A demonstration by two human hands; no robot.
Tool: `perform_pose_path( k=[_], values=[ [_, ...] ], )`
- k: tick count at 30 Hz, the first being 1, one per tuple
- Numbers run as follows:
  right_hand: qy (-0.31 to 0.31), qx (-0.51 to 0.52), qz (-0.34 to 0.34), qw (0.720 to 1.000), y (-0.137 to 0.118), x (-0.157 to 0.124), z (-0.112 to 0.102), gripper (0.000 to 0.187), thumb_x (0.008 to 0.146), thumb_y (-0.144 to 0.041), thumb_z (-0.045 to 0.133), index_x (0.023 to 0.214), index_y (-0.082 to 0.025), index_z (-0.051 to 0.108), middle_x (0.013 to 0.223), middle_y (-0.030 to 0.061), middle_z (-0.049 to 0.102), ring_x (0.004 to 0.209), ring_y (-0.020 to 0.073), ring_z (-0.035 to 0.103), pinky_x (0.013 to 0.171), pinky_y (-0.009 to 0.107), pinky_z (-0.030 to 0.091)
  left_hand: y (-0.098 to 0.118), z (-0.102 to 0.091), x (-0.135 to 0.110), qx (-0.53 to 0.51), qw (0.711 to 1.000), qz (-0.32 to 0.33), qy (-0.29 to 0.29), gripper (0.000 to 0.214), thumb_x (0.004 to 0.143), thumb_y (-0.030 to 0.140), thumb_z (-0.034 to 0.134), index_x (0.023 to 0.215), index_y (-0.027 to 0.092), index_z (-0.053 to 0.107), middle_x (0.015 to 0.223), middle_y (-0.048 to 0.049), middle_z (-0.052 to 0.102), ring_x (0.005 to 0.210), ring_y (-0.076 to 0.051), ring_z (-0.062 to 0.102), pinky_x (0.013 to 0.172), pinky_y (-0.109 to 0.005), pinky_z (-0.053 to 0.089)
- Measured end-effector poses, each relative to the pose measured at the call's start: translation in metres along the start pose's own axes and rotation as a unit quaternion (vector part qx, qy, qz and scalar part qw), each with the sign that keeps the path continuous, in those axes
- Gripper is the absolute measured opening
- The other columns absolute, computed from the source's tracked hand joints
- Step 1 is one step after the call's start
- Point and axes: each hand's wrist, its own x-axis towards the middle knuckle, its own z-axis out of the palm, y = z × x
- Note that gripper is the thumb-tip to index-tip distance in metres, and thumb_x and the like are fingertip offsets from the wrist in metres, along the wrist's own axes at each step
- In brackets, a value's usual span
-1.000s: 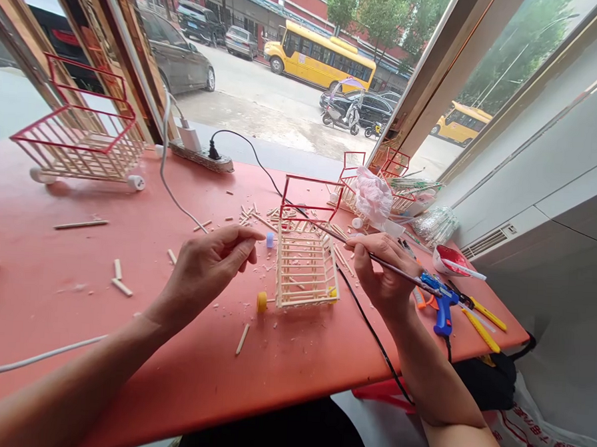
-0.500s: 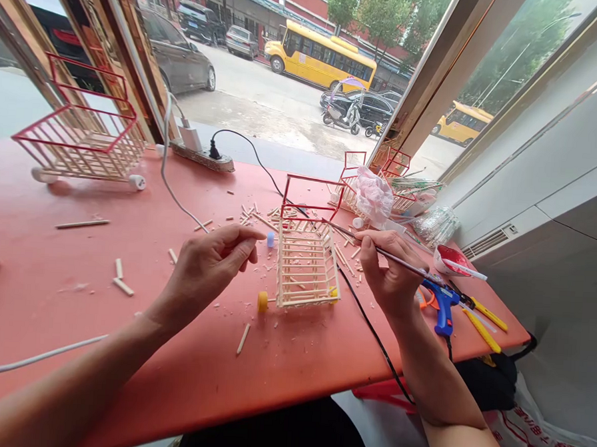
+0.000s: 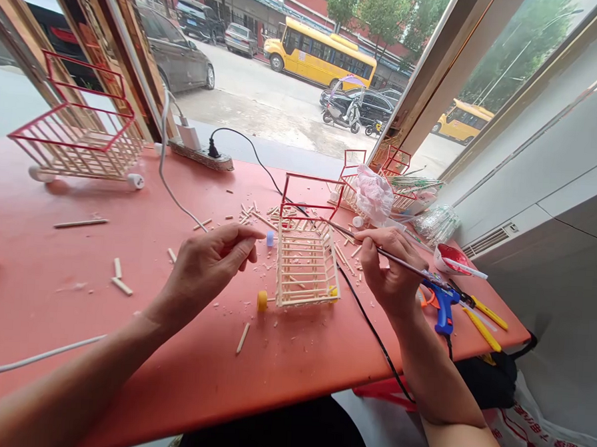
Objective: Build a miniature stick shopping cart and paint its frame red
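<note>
A small shopping cart [image 3: 307, 267] made of wooden sticks stands between my hands, its handle frame [image 3: 313, 177] painted red and its basket bare wood. It has yellow wheels [image 3: 262, 301] at the near end and a blue wheel [image 3: 269, 239] at the far left. My right hand [image 3: 391, 262] grips a thin paintbrush [image 3: 401, 259], its tip touching or very near the cart's upper right rim, by the red part. To the left of the cart, my left hand [image 3: 216, 262] has its fingers curled together beside the blue wheel, with nothing visible in them.
A red-rimmed cart [image 3: 77, 135] stands far left; more carts sit behind a crumpled plastic bag [image 3: 374, 194]. At right are a red paint cup [image 3: 448, 258], a blue glue gun [image 3: 444, 304] and yellow-handled pliers [image 3: 488, 313]. Stick offcuts [image 3: 249, 211] and cables lie about.
Almost nothing differs. The view has shifted very slightly; both hands, the paintbrush and the cart keep about the same places.
</note>
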Motion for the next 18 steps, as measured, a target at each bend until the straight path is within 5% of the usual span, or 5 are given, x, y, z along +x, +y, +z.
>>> perform_pose_path(
  k=[18],
  values=[
    [-0.007, 0.006, -0.016, 1.000, -0.0011, 0.0004, 0.0009, 0.019, 0.104, -0.011, 0.060, 0.099, -0.025, 0.072, 0.085, 0.0019, 0.082, 0.078, 0.0201, 0.077, 0.078, 0.036, 0.063, -0.0003, 0.0003, -0.0007, -0.012, 1.000, -0.002, 0.001, 0.026, 0.091, 0.040, 0.066, 0.100, 0.021, 0.082, 0.069, 0.0007, 0.068, 0.056, -0.013, 0.058, 0.054, -0.025, 0.050]
  ],
)
